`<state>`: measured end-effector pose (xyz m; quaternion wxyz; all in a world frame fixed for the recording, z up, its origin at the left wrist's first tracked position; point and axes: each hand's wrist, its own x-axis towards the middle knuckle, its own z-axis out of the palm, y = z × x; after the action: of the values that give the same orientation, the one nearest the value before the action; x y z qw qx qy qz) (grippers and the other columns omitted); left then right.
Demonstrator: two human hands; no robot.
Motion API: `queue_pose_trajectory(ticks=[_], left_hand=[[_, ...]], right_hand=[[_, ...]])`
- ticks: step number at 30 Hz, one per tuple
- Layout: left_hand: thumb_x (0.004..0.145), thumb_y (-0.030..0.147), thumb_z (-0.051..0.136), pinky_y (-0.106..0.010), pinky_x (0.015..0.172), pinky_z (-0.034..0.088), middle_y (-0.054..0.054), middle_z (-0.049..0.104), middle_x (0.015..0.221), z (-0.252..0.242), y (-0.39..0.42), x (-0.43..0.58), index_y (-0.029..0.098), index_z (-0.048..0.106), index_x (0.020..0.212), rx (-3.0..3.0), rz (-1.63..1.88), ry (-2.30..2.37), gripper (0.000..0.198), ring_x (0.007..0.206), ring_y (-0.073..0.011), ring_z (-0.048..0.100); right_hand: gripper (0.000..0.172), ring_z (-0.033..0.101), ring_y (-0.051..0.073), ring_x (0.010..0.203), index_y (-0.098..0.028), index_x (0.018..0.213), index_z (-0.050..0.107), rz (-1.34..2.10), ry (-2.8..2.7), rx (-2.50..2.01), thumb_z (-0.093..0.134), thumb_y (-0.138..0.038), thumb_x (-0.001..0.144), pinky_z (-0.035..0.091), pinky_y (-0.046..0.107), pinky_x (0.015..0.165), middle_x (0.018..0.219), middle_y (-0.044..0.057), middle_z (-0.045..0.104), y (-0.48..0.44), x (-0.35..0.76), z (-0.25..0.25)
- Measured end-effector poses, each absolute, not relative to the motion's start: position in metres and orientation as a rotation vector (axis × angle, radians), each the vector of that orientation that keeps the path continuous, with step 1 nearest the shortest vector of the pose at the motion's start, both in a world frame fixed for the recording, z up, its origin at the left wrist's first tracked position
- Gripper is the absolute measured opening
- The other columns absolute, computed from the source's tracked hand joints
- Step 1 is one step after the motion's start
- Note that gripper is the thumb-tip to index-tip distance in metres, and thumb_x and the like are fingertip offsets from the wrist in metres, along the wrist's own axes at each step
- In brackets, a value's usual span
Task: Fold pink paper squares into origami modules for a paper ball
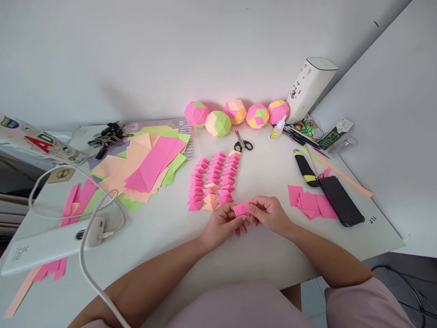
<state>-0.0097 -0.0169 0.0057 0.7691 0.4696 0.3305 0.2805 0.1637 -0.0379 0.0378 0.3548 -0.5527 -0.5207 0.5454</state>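
Between my two hands is a small pink piece of paper (242,209), held just above the front of the white table. My left hand (221,226) pinches its left end, and my right hand (269,213) grips the right end with thumb and fingers. Just beyond my hands stand rows of folded paper units (213,176), mostly pink with a few peach ones. To the right of my right hand lies a loose pile of flat pink paper pieces (309,203). Black-handled scissors (243,143) rest behind the folded rows.
Several multicoloured paper balls (218,124) line the wall. Coloured paper sheets (143,166) are heaped at left, near keys (111,136) and a white power bank (48,243) with a cable. At right are a phone (342,200), a cutter (305,168) and a glue bottle (278,129).
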Motion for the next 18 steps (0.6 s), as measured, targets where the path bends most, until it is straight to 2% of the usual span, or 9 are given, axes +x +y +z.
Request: queue_pose_trajectory(ticks=[8,18], left_hand=[[0.081,0.041,0.062,-0.023,0.046,0.049,-0.006,0.07,0.073,0.0082,-0.014,-0.0104,0.013,0.056,0.083,1.058,0.565,0.701,0.029,0.056,-0.0139,0.065],[0.082,0.042,0.06,-0.021,0.044,0.048,-0.002,0.066,0.063,0.0097,-0.0151,-0.0117,0.013,0.057,0.075,1.068,0.514,0.715,0.03,0.048,-0.0108,0.06]], right_hand=[[0.03,0.052,0.008,0.043,-0.016,0.064,0.053,1.389,-1.368,-1.423,0.056,-0.038,0.083,0.042,0.019,0.043,0.052,-0.001,0.059,-0.0386,0.1621,0.0385],[0.03,0.054,0.009,0.047,-0.017,0.063,0.051,1.35,-1.42,-1.368,0.057,-0.036,0.084,0.045,0.021,0.047,0.053,-0.001,0.059,-0.0405,0.1613,0.0354]])
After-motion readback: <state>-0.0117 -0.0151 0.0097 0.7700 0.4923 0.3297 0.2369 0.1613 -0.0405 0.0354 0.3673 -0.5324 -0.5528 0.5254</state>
